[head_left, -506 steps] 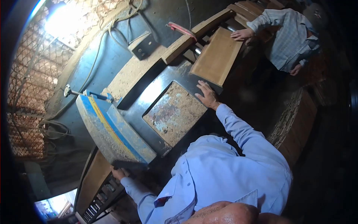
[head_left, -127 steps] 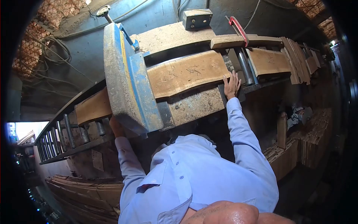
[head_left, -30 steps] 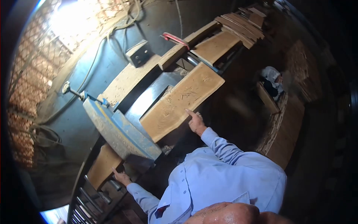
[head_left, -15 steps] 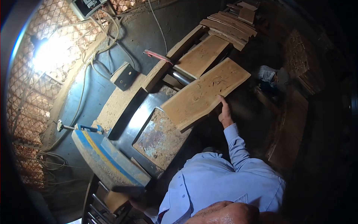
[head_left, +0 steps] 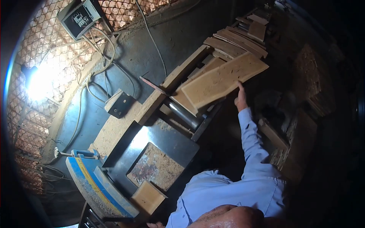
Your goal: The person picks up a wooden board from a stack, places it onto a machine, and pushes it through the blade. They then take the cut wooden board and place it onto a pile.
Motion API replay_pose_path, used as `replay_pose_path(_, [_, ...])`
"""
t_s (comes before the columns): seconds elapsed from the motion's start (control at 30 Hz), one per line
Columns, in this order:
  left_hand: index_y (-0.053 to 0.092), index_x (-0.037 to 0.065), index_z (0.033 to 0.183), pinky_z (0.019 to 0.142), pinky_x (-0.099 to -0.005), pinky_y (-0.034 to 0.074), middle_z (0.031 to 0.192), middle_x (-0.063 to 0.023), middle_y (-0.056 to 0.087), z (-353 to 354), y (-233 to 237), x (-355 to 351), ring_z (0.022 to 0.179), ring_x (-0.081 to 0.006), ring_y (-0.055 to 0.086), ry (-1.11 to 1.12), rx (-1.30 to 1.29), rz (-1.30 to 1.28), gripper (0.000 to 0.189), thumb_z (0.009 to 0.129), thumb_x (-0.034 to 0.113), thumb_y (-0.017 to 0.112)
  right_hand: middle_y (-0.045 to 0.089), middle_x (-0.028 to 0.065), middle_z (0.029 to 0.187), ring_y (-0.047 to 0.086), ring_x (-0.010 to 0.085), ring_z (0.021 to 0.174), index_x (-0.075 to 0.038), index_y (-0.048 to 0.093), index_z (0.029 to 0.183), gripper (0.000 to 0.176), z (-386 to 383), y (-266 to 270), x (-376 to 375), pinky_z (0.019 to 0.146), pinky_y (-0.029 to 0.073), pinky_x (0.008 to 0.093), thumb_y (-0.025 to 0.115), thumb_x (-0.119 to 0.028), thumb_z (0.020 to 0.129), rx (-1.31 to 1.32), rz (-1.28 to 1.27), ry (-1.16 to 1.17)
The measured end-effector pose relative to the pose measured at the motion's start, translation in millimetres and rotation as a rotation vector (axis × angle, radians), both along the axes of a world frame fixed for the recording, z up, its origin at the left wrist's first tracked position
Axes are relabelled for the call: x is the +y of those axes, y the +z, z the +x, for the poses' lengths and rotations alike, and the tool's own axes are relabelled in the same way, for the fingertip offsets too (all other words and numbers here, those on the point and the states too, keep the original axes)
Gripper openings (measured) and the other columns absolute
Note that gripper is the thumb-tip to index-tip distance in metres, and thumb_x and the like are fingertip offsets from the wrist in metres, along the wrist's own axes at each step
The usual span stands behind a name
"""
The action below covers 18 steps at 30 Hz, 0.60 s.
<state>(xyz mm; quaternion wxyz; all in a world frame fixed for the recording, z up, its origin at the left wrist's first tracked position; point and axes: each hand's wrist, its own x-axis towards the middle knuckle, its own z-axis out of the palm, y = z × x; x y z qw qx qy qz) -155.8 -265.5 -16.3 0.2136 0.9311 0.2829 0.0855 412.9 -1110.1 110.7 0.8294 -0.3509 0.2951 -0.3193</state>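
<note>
My right hand (head_left: 241,98) grips the near edge of a wooden board (head_left: 222,81), thumb along the edge. The board is tilted above the roller end of the machine, over another board (head_left: 184,99) lying there. My left hand (head_left: 155,225) shows only partly at the bottom edge, near a smaller wooden piece (head_left: 148,197) at the machine's lower side; whether it holds anything is hidden. The metal machine table (head_left: 171,138) has a sawdust-covered recess in the middle.
A blue and yellow machine cover (head_left: 95,182) stands at lower left. Behind are a switch box (head_left: 121,104), cables and an electrical box (head_left: 80,19). Boards (head_left: 243,40) are stacked at the far end, more (head_left: 311,83) on the right. Someone crouches in the shadow at right.
My right hand and its board have moved up and right, off the machine table toward the rollers. The smaller wooden piece now shows farther onto the table's lower edge. The view has shifted.
</note>
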Motion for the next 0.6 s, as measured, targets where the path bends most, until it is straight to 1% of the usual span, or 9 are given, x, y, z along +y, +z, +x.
replay_pose_path(0.07, [0.061, -0.006, 0.12, 0.096, -0.0421, 0.048, 0.115, -0.0252, 0.065, 23, 1, -30, 0.108, -0.037, 0.061, 0.038, 0.058, 0.03, 0.053, 0.08, 0.027, 0.069, 0.06, 0.0079, 0.13, 0.057, 0.0234, 0.117, -0.005, 0.058, 0.129, 0.054, 45, 25, -49, 0.096, 0.048, 0.0377, 0.07, -0.034, 0.086, -0.04, -0.012, 0.028])
replay_pose_path(0.2, [0.063, -0.005, 0.117, 0.098, -0.0434, 0.048, 0.117, -0.0264, 0.065, 121, 54, -113, 0.111, -0.0393, 0.061, 0.099, 0.15, 0.084, 0.053, 0.079, 0.03, 0.072, 0.052, 0.0106, 0.138, 0.054, 0.0285, 0.12, -0.004, 0.048, 0.138, 0.069, 152, 52, -176, 0.099, 0.046, 0.0419, 0.071, -0.044, 0.087, -0.303, -0.046, 0.148])
replay_pose_path(0.27, [0.047, -0.006, 0.136, 0.107, -0.0394, 0.038, 0.135, -0.0244, 0.054, 86, -20, -67, 0.126, -0.0353, 0.051, -0.395, 0.065, 0.69, 0.065, 0.08, 0.022, 0.064, 0.051, 0.011, 0.138, 0.053, 0.0285, 0.121, -0.004, 0.045, 0.139, 0.071, 183, 69, -198, 0.101, 0.045, 0.0419, 0.069, -0.046, 0.088, -0.175, -0.077, 0.065])
replay_pose_path(0.3, [0.047, -0.006, 0.136, 0.107, -0.0394, 0.038, 0.135, -0.0244, 0.054, 82, -28, -59, 0.126, -0.0353, 0.051, -0.403, 0.074, 0.699, 0.065, 0.08, 0.022, 0.064, 0.049, 0.0114, 0.139, 0.052, 0.0285, 0.122, -0.003, 0.043, 0.14, 0.072, 181, 70, -201, 0.103, 0.043, 0.042, 0.068, -0.048, 0.089, -0.039, -0.113, -0.026])
replay_pose_path(0.33, [0.047, -0.006, 0.136, 0.106, -0.0389, 0.039, 0.133, -0.024, 0.055, 80, -40, -56, 0.124, -0.0341, 0.052, -0.381, 0.001, 0.593, 0.063, 0.081, 0.021, 0.062, 0.049, 0.0114, 0.139, 0.052, 0.0285, 0.122, -0.003, 0.043, 0.14, 0.072, 175, 65, -197, 0.103, 0.043, 0.042, 0.068, -0.048, 0.089, -0.03, -0.108, -0.031])
replay_pose_path(0.4, [0.047, -0.008, 0.136, 0.103, -0.0378, 0.041, 0.13, -0.0232, 0.057, 93, -52, -60, 0.119, -0.0318, 0.053, -0.323, -0.14, 0.365, 0.059, 0.084, 0.018, 0.059, 0.049, 0.012, 0.14, 0.051, 0.0264, 0.125, -0.003, 0.043, 0.14, 0.07, 159, 59, -162, 0.107, 0.039, 0.0403, 0.066, -0.047, 0.091, 0.09, -0.561, 0.191])
replay_pose_path(0.53, [0.047, -0.01, 0.135, 0.098, -0.0357, 0.044, 0.123, -0.0215, 0.06, 113, -57, -105, 0.11, -0.0273, 0.057, -0.104, -0.388, -0.092, 0.053, 0.088, 0.013, 0.051, 0.066, 0.0108, 0.12, 0.067, 0.0236, 0.105, -0.004, 0.056, 0.13, 0.049, 81, 23, -27, 0.092, 0.054, 0.0357, 0.062, -0.039, 0.095, 0.027, -0.518, 0.424])
replay_pose_path(0.57, [0.047, -0.011, 0.135, 0.097, -0.0352, 0.045, 0.121, -0.0211, 0.061, 142, 9, -166, 0.108, -0.0261, 0.058, 0.002, -0.438, -0.192, 0.051, 0.089, 0.012, 0.05, 0.067, 0.0086, 0.116, 0.068, 0.0177, 0.098, -0.006, 0.059, 0.124, 0.037, 58, 15, 7, 0.085, 0.055, 0.0318, 0.063, -0.03, 0.097, 0.023, -0.471, 0.528])
replay_pose_path(0.6, [0.048, -0.011, 0.134, 0.095, -0.0357, 0.046, 0.12, -0.0198, 0.061, 195, 108, -231, 0.105, -0.0249, 0.058, 0.101, -0.358, -0.58, 0.048, 0.091, 0.01, 0.051, 0.066, 0.012, 0.118, 0.067, 0.0211, 0.103, -0.002, 0.057, 0.126, 0.037, 39, 7, 40, 0.089, 0.055, 0.0349, 0.06, -0.026, 0.099, 0.039, -0.513, 0.633])
